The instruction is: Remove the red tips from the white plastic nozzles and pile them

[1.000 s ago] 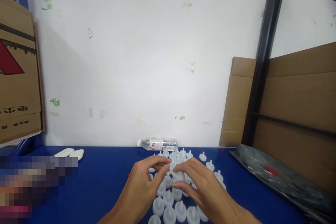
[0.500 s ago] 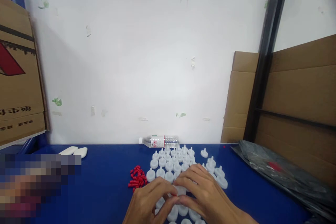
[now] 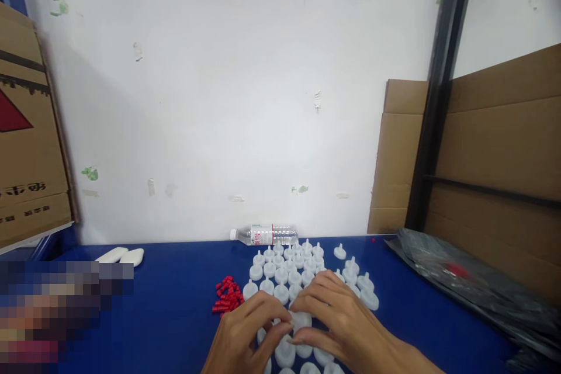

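Note:
In the head view, my right hand (image 3: 335, 315) curls its thumb and fingers round a white plastic nozzle cap (image 3: 301, 321). My left hand (image 3: 258, 327) is closed in a pinch against the left side of that cap. What sits between the left fingertips is too small and hidden to make out. Beneath and around both hands stand many more white nozzle caps (image 3: 281, 293), most with the thin spout upward. A heap of small red caps (image 3: 228, 298) lies just beyond my left hand.
A clear plastic bottle (image 3: 265, 235) lies along the wall at the back of the blue table (image 3: 175, 304). Two white objects (image 3: 131, 256) rest at the left. Dark plastic bags (image 3: 456, 280) lie at the right, near cardboard (image 3: 504, 146). A cardboard box (image 3: 33, 128) stands left, above a pixelated patch.
The red piece seen between my fingertips is out of sight now. My thumbs have drawn apart, leaving more of the held white cap showing. The whole view has shifted slightly.

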`<control>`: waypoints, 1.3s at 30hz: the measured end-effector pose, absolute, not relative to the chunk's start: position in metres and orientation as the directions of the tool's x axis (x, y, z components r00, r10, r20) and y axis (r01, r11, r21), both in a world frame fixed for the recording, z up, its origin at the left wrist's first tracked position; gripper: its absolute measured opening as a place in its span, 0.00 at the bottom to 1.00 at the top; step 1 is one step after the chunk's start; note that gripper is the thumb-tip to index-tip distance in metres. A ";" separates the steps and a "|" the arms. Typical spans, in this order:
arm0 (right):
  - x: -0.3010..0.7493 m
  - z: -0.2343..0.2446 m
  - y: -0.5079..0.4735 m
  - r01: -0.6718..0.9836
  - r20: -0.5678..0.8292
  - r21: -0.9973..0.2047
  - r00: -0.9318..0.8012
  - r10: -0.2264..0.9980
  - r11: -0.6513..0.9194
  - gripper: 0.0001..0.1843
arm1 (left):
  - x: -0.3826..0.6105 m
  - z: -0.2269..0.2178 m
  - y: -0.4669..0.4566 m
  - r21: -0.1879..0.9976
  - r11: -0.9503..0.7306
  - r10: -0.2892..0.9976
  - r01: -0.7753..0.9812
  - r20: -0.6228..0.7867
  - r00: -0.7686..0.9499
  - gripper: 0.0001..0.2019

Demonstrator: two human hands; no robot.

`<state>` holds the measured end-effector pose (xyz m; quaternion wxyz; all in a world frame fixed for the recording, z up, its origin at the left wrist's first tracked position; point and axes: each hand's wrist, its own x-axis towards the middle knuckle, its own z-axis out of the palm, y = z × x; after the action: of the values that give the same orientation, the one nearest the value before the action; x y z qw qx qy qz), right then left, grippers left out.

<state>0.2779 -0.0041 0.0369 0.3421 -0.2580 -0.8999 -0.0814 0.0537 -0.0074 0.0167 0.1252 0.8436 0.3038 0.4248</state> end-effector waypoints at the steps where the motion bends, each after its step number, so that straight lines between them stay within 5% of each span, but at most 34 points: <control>1: 0.278 0.037 -0.004 0.523 0.653 -0.026 -0.636 0.411 0.852 0.14 | 0.054 0.018 -0.008 0.491 -0.766 0.642 0.415 0.626 0.443 0.07; 16: 0.275 0.039 -0.009 0.555 0.700 0.082 -0.623 0.349 0.828 0.07 | 0.055 0.013 -0.006 0.500 -0.786 0.618 0.364 0.646 0.448 0.07; 27: 0.278 0.034 -0.007 0.482 0.694 -0.040 -0.616 0.371 0.875 0.11 | 0.053 0.016 0.000 0.540 -0.760 0.649 0.361 0.662 0.376 0.06; 39: 0.274 0.044 -0.014 0.486 0.801 0.017 -0.530 0.279 0.874 0.11 | 0.053 0.016 0.000 0.833 -0.508 0.852 0.219 0.449 0.269 0.15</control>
<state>0.2735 -0.0139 0.0437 0.4318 -0.2207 -0.8663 -0.1197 0.0530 -0.0005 0.0158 0.3310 0.7245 0.3696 0.4785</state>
